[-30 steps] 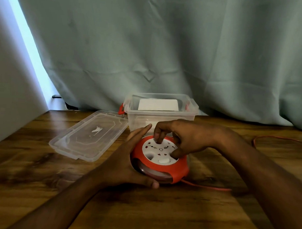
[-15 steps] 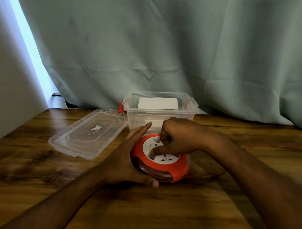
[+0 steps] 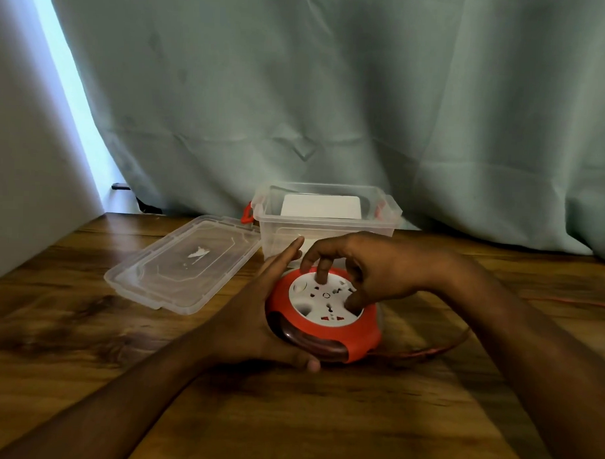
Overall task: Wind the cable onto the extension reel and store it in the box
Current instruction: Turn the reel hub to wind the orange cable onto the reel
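fingers [image 3: 322,274] of the right hand [image 3: 371,269] press curled into the reel [image 3: 325,316] face; left hand [image 3: 257,317] cups its nine o'clock side, cable [image 3: 427,352] trailing toward three o'clock.

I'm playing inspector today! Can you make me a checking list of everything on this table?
Surface: wooden table.
Job's things: red reel with white socket face; clear box open, white item inside; lid lying beside it.
Clutter: nothing seen.
Grippers: left hand cups the reel's side; right hand fingertips on the socket face.
Cables: red cable trails right, not fully wound.
Surroundings: green curtain; wall at left.
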